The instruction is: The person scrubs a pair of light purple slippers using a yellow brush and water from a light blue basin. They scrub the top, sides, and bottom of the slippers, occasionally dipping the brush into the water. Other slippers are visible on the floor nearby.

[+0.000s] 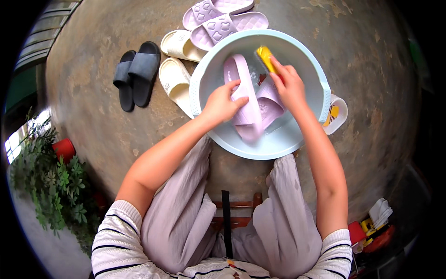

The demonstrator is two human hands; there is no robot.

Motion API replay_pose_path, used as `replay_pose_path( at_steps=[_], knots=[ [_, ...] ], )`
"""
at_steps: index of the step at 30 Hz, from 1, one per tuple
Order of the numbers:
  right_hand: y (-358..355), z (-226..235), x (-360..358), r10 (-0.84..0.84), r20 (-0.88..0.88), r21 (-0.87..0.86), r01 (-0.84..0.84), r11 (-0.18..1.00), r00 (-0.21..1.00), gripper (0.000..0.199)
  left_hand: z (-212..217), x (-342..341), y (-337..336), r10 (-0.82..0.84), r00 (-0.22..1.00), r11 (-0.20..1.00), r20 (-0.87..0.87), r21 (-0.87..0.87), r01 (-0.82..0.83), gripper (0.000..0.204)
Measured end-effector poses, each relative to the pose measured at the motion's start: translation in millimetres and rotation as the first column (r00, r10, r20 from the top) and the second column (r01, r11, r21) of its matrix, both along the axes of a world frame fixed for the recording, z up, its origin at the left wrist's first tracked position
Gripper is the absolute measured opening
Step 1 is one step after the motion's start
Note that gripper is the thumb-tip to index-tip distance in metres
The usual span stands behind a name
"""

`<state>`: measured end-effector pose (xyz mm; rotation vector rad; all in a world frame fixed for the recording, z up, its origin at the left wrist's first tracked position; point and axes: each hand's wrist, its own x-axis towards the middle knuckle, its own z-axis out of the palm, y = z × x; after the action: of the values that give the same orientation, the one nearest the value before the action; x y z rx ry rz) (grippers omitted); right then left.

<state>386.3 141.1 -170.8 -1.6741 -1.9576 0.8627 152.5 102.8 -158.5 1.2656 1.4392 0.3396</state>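
Observation:
A light-blue basin (pixel 297 135) stands on the floor in front of my knees. Over it, my left hand (pixel 223 103) grips a lilac slipper (pixel 251 109) by its side, thumb and fingers wrapped round the edge; the slipper's near end is smeared by motion. My right hand (pixel 289 86) holds a yellow scrub brush (pixel 265 56), its bristles facing left, a little apart from that slipper. A second lilac slipper (pixel 270 104) lies in the basin, partly hidden behind the held one and my right hand.
Cream slippers (pixel 174 79) and lilac slippers (pixel 220 29) sit against the basin's left and far side. Dark slippers (pixel 144 72) lie farther left. A small white dish (pixel 341 114) stands at the basin's right. A leafy plant (pixel 60 186) is at left, assorted items (pixel 371 228) at lower right.

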Motion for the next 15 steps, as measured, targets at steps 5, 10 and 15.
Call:
replay_pose_path(
  at_steps=[5,10,15],
  knots=[
    [-74.8,100.0,0.3,0.114,-0.151,-0.085,-0.128,0.988,0.982,0.046,14.1,0.0,22.3,0.237,0.958,0.969,0.162,-0.106,-0.222,0.041],
    [-69.1,96.7,3.4,0.230,-0.006,0.175,-0.226,0.958,0.973,0.044,24.4,25.4,18.4,0.261,0.877,0.962,0.404,-0.181,-0.203,0.029],
    [-33.3,80.8,29.2,0.138,0.018,0.233,-0.138,0.963,0.990,0.045,36.5,35.8,12.5,0.220,0.831,0.969,0.511,-0.213,-0.125,0.030]
  ],
)
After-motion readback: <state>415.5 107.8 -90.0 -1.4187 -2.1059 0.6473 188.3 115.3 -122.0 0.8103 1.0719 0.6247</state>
